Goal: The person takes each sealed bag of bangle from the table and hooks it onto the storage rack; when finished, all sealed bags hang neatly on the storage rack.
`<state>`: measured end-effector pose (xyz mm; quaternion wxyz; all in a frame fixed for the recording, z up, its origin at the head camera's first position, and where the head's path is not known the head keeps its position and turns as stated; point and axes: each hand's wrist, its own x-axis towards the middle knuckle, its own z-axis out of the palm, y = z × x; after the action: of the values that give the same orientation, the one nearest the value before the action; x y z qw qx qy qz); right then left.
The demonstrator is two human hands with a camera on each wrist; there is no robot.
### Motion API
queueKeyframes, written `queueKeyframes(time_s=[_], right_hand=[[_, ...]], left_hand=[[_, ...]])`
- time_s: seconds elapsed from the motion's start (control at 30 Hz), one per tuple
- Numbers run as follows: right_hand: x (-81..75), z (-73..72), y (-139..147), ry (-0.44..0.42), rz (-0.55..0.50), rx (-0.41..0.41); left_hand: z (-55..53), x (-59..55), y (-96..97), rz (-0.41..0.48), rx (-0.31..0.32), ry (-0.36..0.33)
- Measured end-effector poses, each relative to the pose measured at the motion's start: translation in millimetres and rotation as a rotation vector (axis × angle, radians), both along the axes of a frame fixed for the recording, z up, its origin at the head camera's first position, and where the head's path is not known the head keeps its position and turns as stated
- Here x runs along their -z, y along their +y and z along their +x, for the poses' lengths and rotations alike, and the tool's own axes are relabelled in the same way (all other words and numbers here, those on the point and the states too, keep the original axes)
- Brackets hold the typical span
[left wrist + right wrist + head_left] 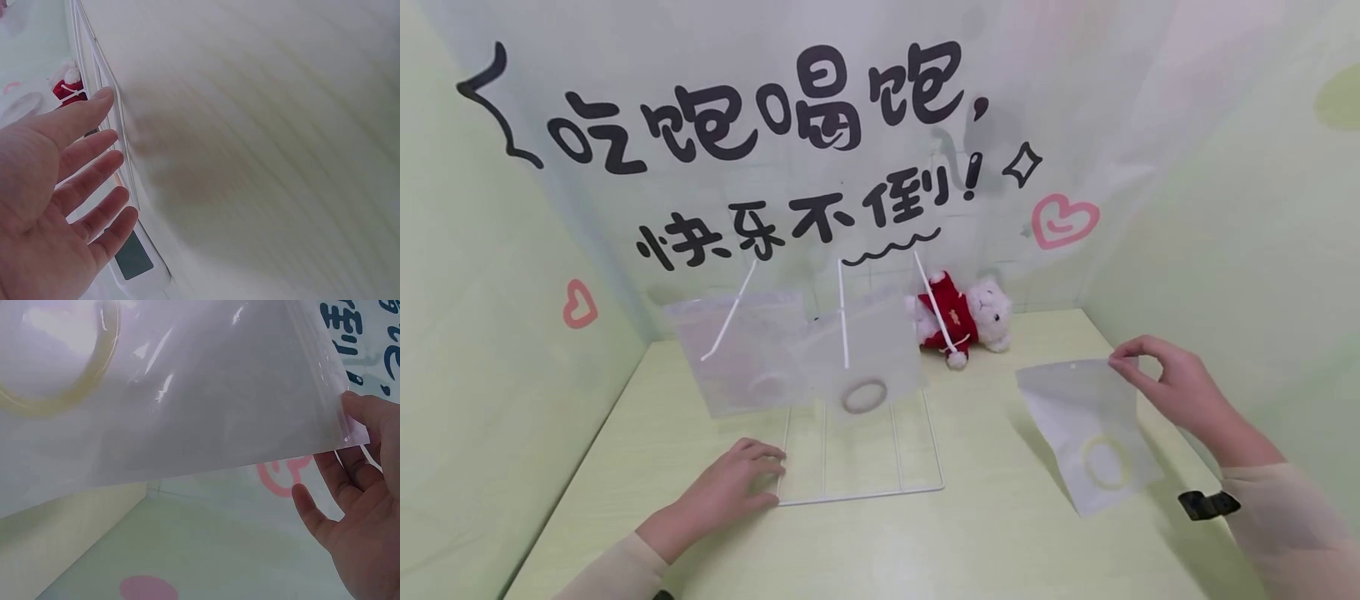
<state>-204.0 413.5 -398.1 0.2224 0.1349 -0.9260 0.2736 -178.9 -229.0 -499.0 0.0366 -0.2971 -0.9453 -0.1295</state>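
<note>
My right hand [1183, 396] pinches the top corner of a clear zip bag [1052, 400] over the right side of the table. Inside that bag is a pale yellow ring, like a bangle [94, 375]. At the left front corner of a white wire rack [861, 497], my left hand [722, 487] has its relaxed fingertips at the base wire. Three prongs rise above the rack. One clear bag [745, 342] hangs at the left prong, with a faint pinkish ring in it. Another bag [887, 350], holding a brownish ring [865, 409], hangs at the middle prong.
A white plush bear [992, 312] in red clothes lies behind the rack's right prong. Printed cloth walls [1217, 225] with lettering and hearts enclose the table [880, 550] at back and sides. A white object with a dark panel [134, 256] appears in the left wrist view.
</note>
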Motion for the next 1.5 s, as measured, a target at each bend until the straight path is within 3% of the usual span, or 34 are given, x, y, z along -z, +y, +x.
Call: queueKeyframes(time_s=[0.2, 0.4, 0.67, 0.87, 1.2, 1.5], right_hand=[[-14.2, 4.6, -17.6, 0.087, -0.043, -0.043], [-33.7, 11.6, -36.9, 0.117, -0.054, -0.096], [-56.8, 15.6, -71.3, 0.192, -0.068, -0.289], [-65.6, 14.4, -96.4, 0.243, -0.088, -0.428], [-78.2, 6.4, -129.4, 0.314, -0.179, -0.499], [-88.3, 12.8, -148.8, 0.371, -0.199, -0.625]], left_hand=[[-0.2, -0.2, 1.0, -0.003, 0.004, 0.001], [-0.9, -0.5, 2.7, -0.007, 0.012, 0.010], [-2.1, -2.1, 5.2, -0.004, 0.006, 0.009], [-2.4, -1.9, 6.1, -0.014, 0.007, 0.002], [-0.9, -2.0, 1.7, -0.024, 0.000, 0.023], [-1.5, 2.0, 2.2, -0.010, -0.001, 0.013]])
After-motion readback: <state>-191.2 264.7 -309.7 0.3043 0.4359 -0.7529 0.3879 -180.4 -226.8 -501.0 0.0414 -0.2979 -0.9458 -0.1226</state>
